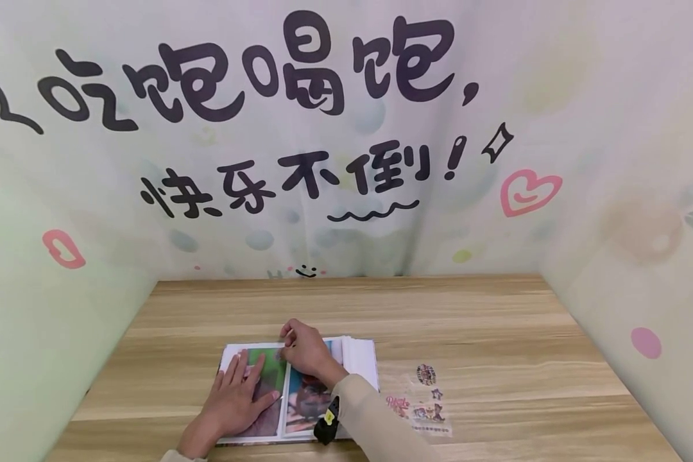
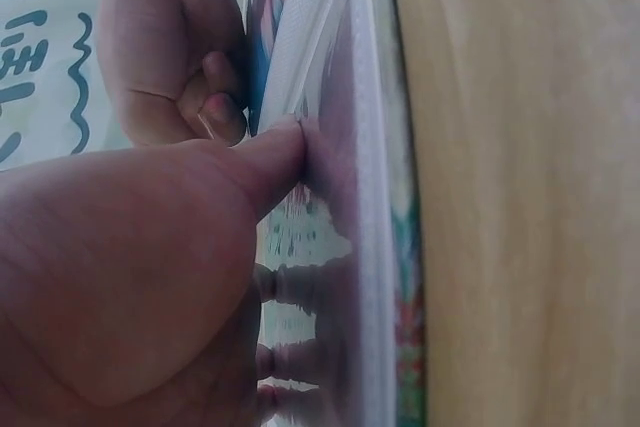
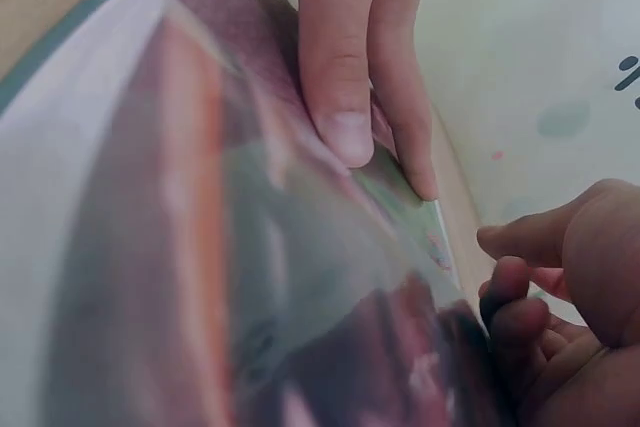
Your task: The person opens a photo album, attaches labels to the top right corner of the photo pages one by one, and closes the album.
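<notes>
An open photo album (image 1: 368, 359) lies on the table with a large picture on each page in view. My left hand (image 1: 235, 401) rests flat on the left-hand picture (image 1: 268, 420), fingers spread and pointing away. Over the album's top edge, near the middle fold, is my right hand (image 1: 307, 350), its fingers curled. In the left wrist view, a thin clear piece (image 2: 206, 127) shows at the right hand's fingertips; its kind I cannot tell. Close to those fingers, a small coloured sticker (image 3: 437, 247) shows at the page's edge in the right wrist view.
A clear sheet of stickers (image 1: 418, 404) lies right of the album, partly behind my right sleeve (image 1: 375, 417). The wooden table (image 1: 496, 333) ends at a printed cloth wall (image 1: 358, 244) at the back and sides. My right wrist wears a black band (image 1: 326, 427).
</notes>
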`<state>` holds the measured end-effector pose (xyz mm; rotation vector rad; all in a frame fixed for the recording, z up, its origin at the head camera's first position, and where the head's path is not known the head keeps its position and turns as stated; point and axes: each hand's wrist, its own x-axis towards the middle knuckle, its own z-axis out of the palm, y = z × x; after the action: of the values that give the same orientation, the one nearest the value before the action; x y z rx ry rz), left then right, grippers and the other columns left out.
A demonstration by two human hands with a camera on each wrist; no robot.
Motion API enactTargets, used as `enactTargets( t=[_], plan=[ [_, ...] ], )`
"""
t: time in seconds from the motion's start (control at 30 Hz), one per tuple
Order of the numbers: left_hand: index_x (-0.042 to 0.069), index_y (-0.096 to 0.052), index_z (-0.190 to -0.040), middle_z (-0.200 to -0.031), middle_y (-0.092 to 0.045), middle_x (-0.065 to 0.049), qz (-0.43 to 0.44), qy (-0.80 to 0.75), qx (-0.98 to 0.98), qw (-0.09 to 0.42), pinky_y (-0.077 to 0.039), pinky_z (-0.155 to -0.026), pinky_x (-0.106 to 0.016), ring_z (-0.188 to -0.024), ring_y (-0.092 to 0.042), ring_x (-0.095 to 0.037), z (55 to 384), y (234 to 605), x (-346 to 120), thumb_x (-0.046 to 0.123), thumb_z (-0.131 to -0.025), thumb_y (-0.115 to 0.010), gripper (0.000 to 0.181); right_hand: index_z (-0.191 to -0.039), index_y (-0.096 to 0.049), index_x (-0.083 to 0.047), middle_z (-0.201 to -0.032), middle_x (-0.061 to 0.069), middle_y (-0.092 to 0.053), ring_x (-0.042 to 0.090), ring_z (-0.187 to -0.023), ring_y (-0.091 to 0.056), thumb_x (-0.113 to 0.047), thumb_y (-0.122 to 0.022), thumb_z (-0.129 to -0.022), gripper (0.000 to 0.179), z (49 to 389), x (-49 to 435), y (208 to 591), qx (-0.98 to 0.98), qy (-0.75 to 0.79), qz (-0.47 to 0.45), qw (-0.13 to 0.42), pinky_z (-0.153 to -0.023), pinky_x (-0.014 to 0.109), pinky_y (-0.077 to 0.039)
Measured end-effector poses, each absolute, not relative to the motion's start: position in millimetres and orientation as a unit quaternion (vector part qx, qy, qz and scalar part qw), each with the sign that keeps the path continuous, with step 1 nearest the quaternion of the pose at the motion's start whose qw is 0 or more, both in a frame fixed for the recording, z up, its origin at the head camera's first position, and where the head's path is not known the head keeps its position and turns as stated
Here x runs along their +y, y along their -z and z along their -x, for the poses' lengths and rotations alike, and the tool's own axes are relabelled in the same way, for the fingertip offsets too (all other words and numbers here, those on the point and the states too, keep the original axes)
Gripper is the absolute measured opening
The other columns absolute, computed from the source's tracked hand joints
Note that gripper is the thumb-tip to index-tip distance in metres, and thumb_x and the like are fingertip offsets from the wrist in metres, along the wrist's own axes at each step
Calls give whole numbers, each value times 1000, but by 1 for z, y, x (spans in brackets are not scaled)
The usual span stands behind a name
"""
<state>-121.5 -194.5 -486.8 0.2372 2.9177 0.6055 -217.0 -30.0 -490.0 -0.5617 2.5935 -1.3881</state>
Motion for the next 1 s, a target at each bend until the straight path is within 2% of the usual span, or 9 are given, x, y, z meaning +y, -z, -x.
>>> enactTargets(
  t=[0.37,0.57,1.0],
  plan=[
    [-2,-36,-150,-156,-16,-38,-76,-198,973,88,-14,-111,-73,-144,-14,-55,122,483,-192,47,-96,-58,76,-102,-60,-12,-85,-6,-59,6,-65,-52,-11,-75,-86,21,215,-22,484,844,490,192,100,-58,23,-44],
    [-3,-34,-151,-156,-14,-38,-74,-203,972,91,-11,-111,-73,-145,-12,-54,122,485,-193,47,-96,-58,78,-107,-60,-11,-87,-5,-60,6,-64,-53,-12,-72,-89,21,215,-17,477,832,506,198,110,-55,23,-44],
    [-3,-35,-151,-156,-15,-38,-77,-200,973,88,-12,-111,-73,-145,-12,-54,122,488,-195,49,-96,-57,78,-111,-61,-9,-89,-5,-60,7,-63,-52,-16,-70,-92,23,211,-1,467,831,504,211,107,-54,23,-43]
  ],
)
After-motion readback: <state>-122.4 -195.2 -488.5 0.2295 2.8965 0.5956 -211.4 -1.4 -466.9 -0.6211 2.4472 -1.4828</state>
